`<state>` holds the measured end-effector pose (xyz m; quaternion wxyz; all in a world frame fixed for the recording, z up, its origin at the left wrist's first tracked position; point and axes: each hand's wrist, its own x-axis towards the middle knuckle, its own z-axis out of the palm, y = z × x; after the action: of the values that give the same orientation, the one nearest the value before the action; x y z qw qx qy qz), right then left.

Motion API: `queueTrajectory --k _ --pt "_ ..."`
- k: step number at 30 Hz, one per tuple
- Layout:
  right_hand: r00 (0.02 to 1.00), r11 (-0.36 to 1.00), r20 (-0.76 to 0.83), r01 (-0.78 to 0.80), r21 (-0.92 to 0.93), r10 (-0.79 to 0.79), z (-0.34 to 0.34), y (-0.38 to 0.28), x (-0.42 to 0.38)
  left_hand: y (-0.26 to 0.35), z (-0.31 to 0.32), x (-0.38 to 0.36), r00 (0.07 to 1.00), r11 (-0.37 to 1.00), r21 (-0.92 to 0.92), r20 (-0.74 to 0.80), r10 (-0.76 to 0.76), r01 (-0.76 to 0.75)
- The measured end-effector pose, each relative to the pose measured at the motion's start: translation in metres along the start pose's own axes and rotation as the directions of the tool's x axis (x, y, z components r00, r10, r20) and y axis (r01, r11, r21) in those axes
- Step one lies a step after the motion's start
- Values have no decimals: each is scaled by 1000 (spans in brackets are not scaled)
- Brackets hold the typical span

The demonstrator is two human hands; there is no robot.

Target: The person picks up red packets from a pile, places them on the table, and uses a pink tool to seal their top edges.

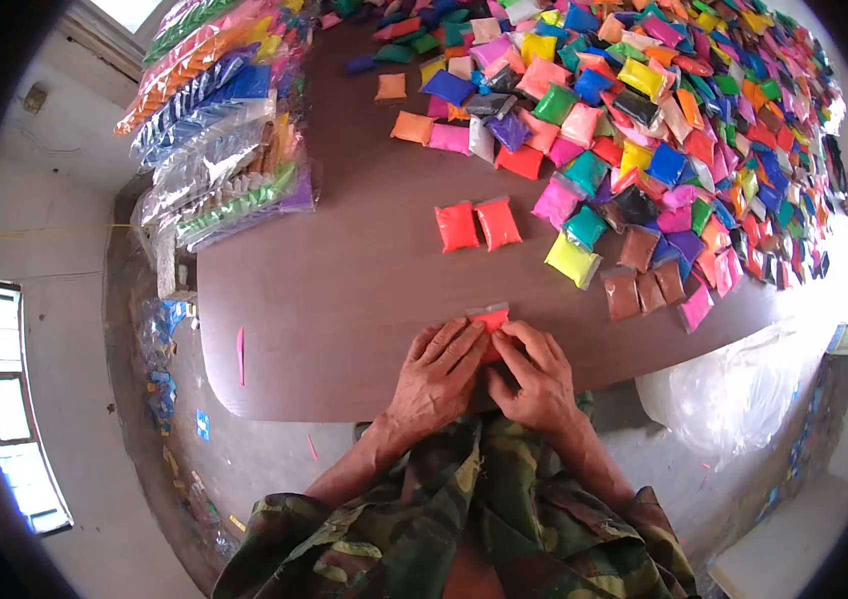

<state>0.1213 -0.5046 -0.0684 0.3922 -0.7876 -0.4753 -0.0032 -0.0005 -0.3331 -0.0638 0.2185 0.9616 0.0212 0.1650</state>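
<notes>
A small clear packet with red filling (491, 318) lies at the table's near edge, between my two hands. My left hand (439, 367) presses its fingers on the packet's left side. From the right, my right hand (532, 373) grips it with bent fingers and thumb. The fingers cover the packet's lower part. Just beyond, two similar red packets (457, 228) lie side by side, flat on the brown table (344, 280). Close to them on the right are a yellow packet (572, 262) and several brown packets (622, 297).
A large heap of many-coloured packets (644, 120) covers the table's far right. Stacked long bags of coloured packets (224, 140) stand at the left edge. A pink pen-like tool (240, 356) lies at the near left. Clear plastic sheeting (734, 389) hangs beside the right edge.
</notes>
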Motion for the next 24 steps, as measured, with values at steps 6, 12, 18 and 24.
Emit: queueTrajectory --k 6,12,18,24 --pt "994 993 -74 80 -89 -86 0 3 5 -6 0 4 999 999 -6 17 42 -42" --pt "994 989 -20 106 -103 -109 5 -1 7 -17 -18 -7 979 991 -66 -160 -123 113" --pt "995 996 -63 78 -49 -81 10 0 10 -105 -98 -68 739 712 280 -469 -485 644" --pt "990 999 -137 41 15 -39 13 0 13 -167 -141 -163 478 401 259 -461 -748 878"
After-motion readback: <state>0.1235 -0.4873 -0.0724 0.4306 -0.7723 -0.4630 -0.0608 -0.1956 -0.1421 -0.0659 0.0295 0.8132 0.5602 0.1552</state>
